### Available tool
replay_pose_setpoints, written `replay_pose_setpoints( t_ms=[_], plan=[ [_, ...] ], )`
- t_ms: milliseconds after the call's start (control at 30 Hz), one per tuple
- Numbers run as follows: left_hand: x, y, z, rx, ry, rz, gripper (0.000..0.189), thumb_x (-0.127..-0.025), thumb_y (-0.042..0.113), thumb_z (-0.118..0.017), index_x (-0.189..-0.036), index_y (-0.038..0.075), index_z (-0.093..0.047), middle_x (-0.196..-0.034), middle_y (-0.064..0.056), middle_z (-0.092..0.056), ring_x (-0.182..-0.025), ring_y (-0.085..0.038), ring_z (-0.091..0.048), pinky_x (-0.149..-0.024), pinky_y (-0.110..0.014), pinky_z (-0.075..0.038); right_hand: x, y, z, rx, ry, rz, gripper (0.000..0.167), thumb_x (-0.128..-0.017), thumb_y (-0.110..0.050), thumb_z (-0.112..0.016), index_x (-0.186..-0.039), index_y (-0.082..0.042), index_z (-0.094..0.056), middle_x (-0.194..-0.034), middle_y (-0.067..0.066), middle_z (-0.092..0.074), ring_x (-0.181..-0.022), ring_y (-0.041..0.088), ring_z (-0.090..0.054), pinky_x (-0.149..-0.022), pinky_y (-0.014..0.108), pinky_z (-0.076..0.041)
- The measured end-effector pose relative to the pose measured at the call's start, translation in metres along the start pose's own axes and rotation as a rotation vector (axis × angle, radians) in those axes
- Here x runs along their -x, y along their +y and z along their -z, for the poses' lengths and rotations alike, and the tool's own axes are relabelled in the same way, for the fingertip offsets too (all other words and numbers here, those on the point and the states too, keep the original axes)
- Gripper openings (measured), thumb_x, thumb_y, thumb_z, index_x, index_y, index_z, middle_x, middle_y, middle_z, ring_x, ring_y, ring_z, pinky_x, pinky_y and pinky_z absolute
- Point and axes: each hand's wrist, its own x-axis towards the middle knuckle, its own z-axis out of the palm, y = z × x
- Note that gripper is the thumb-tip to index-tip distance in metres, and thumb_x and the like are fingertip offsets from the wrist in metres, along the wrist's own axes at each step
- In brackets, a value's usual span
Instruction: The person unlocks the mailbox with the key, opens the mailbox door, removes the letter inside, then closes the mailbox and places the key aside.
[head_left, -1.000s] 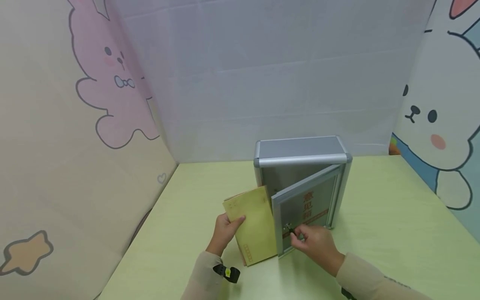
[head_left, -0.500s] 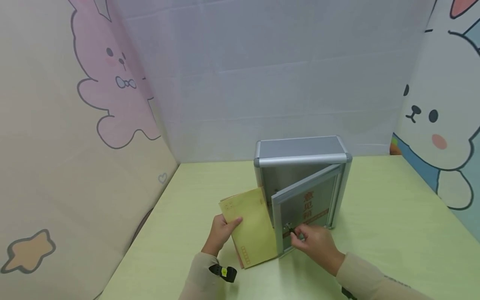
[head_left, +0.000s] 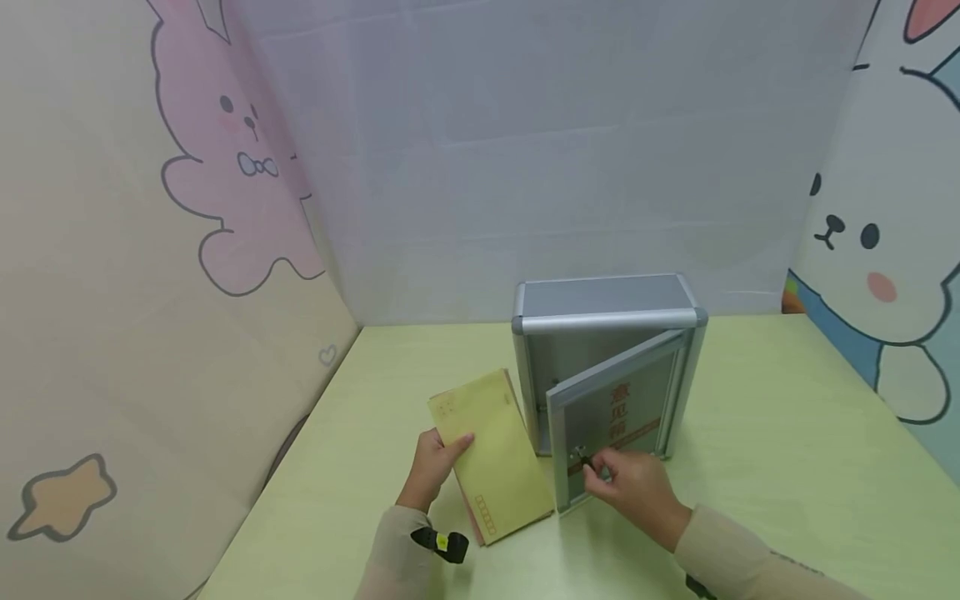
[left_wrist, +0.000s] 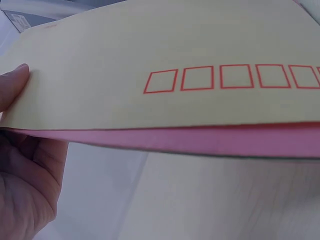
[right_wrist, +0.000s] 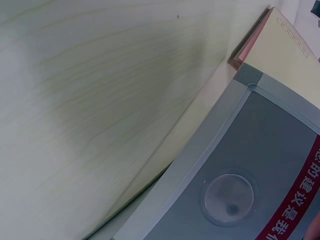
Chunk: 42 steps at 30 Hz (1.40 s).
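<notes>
My left hand (head_left: 433, 468) holds a small stack of yellow envelopes (head_left: 495, 458), thumb on the front face and fingers behind. Red postcode boxes are printed on the top envelope, and in the left wrist view a pink layer (left_wrist: 200, 141) shows beneath it. A grey metal suggestion box (head_left: 607, 296) stands upright with its front door (head_left: 648, 387) ajar, hinged on the right. At the door's lock, my right hand (head_left: 637, 487) pinches a small black-headed key (head_left: 587, 461). The envelopes' lower right corner lies close to the door's free edge.
Pale yellow-green table (head_left: 787, 433) under the box. A light curtain (head_left: 562, 167) hangs right behind it, and cartoon-printed cloth walls (head_left: 97, 275) close off both sides. A round clear disc (right_wrist: 229, 197) sits on the door's panel in the right wrist view.
My left hand has drawn the envelopes to the left, away from the box opening, and they tilt more. My right hand stays at the key, and the door keeps its angle.
</notes>
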Motion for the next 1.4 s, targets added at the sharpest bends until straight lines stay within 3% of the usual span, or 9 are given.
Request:
replay_pose_setpoints(
  t_ms=[300, 633, 967, 1200, 1400],
  plan=[
    [-0.009, -0.003, 0.000, -0.012, 0.038, 0.023, 0.027, -0.090, 0.004, -0.063, -0.108, -0.016, -0.060, -0.083, -0.020, -0.070, -0.065, -0.012, -0.067, -0.061, -0.022, -0.052, 0.000, 0.001, 0.000, 0.000, 0.000, -0.006, 0.044, -0.095, -0.035, -0.036, -0.059, -0.016, -0.053, -0.043, -0.012, -0.044, -0.046, -0.010, -0.022, -0.035, 0.012, -0.023],
    [-0.014, -0.007, 0.002, -0.049, 0.090, 0.117, 0.027, -0.092, 0.008, -0.063, -0.108, -0.014, -0.060, -0.081, -0.018, -0.070, -0.064, -0.017, -0.068, -0.059, -0.024, -0.052, 0.001, 0.001, -0.001, 0.013, 0.010, 0.009, 0.047, -0.097, -0.036, -0.034, -0.059, -0.015, -0.053, -0.042, -0.011, -0.044, -0.045, -0.009, -0.023, -0.035, 0.012, -0.023],
    [-0.015, -0.015, 0.003, -0.011, 0.088, 0.143, 0.029, -0.093, 0.008, -0.060, -0.113, -0.014, -0.059, -0.085, -0.018, -0.071, -0.065, -0.016, -0.068, -0.058, -0.025, -0.053, 0.001, 0.001, -0.001, -0.012, -0.017, -0.014, 0.030, -0.085, -0.026, -0.046, -0.060, -0.013, -0.056, -0.043, -0.010, -0.046, -0.044, -0.009, -0.025, -0.035, 0.012, -0.026],
    [-0.016, -0.017, 0.002, 0.001, 0.097, 0.174, 0.031, -0.094, 0.009, -0.060, -0.115, -0.014, -0.057, -0.084, -0.015, -0.070, -0.064, -0.015, -0.067, -0.059, -0.026, -0.053, 0.001, 0.000, -0.002, 0.004, 0.019, -0.002, 0.047, -0.096, -0.035, -0.036, -0.058, -0.014, -0.054, -0.043, -0.011, -0.045, -0.043, -0.008, -0.025, -0.035, 0.012, -0.024],
    [-0.016, -0.017, 0.001, 0.010, 0.098, 0.212, 0.033, -0.095, 0.009, -0.059, -0.118, -0.013, -0.056, -0.087, -0.016, -0.070, -0.067, -0.018, -0.069, -0.061, -0.028, -0.055, 0.000, 0.000, -0.002, -0.002, 0.010, -0.006, 0.046, -0.096, -0.035, -0.035, -0.059, -0.014, -0.053, -0.043, -0.011, -0.043, -0.045, -0.008, -0.024, -0.035, 0.012, -0.023]
  ],
)
